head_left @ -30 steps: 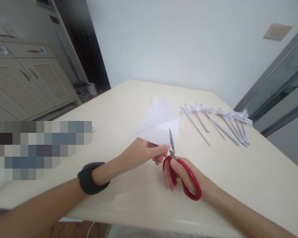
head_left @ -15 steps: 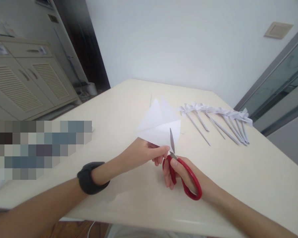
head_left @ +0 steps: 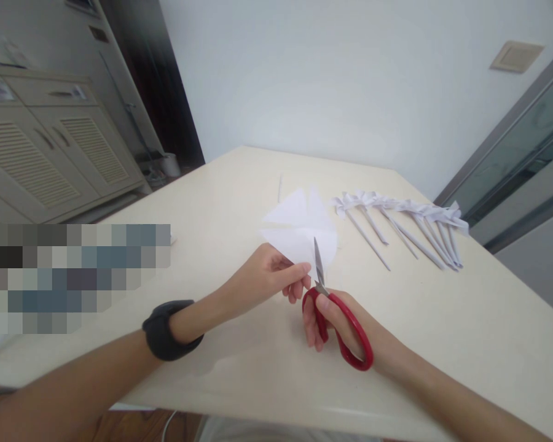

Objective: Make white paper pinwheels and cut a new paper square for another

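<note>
My left hand (head_left: 281, 273) pinches the near edge of a white sheet of paper (head_left: 295, 242) between thumb and fingers. Slits divide the sheet into pointed sections that fan out away from me. My right hand (head_left: 329, 316) grips red-handled scissors (head_left: 357, 334), its fingers through the loops. The scissors' blades point away from me and lie at the paper's right part, close to my left fingertips. Part of the lower blade is hidden by the paper.
On the cream table (head_left: 221, 202), several rolled paper flowers with stems (head_left: 410, 215) lie in a row at the right. A thin white strip (head_left: 280, 187) rests beyond the paper. A pixelated patch covers the table's left side. Louvred cabinets (head_left: 50, 141) stand at the far left.
The paper has turned a little in my left hand, its pointed sections shifting to the right. My left fingers have moved slightly away from the scissors, while my right hand has barely moved.
</note>
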Demonstrator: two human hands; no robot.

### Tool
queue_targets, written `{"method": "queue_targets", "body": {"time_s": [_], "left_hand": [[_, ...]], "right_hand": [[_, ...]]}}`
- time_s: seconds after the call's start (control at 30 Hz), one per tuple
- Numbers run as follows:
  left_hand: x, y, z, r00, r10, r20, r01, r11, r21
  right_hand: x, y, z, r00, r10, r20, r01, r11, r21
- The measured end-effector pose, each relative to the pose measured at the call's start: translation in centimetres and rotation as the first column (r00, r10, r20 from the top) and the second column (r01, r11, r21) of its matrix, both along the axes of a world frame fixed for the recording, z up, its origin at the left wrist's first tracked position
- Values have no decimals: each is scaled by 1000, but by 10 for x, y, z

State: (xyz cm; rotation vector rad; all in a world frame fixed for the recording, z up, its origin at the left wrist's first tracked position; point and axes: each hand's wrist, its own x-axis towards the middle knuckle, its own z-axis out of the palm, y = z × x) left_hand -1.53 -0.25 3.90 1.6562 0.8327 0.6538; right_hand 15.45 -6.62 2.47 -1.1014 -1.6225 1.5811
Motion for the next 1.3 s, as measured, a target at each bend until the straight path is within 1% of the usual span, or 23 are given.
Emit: {"method": "queue_targets", "body": {"time_s": [0.3, 0.5, 0.67, 0.9, 1.03, 1.3], "left_hand": [[-1, 0, -2, 999, -36, 6, 36, 999, -21], [0, -2, 5, 997, -66, -46, 63, 997, -53], [0, -4, 8, 997, -68, -42, 66, 996, -59], [1, -2, 2, 997, -71, -15, 70, 995, -70], [1, -1, -3, 997, -78, 1, 78, 996, -48], [1, -1, -4, 996, -86, -3, 86, 996, -20]], "right_hand": [[0, -1, 1, 1000, 15, -22, -14, 1000, 26], [-3, -2, 2, 998, 24, -59, -22, 999, 45], [-3, -3, 3, 997, 27, -72, -24, 999, 49], [-3, -2, 0, 997, 39, -66, -35, 998, 48], [-3, -1, -2, 997, 47, -69, -44, 998, 52], [-3, -1, -3, 996, 49, -79, -45, 997, 58]]}}
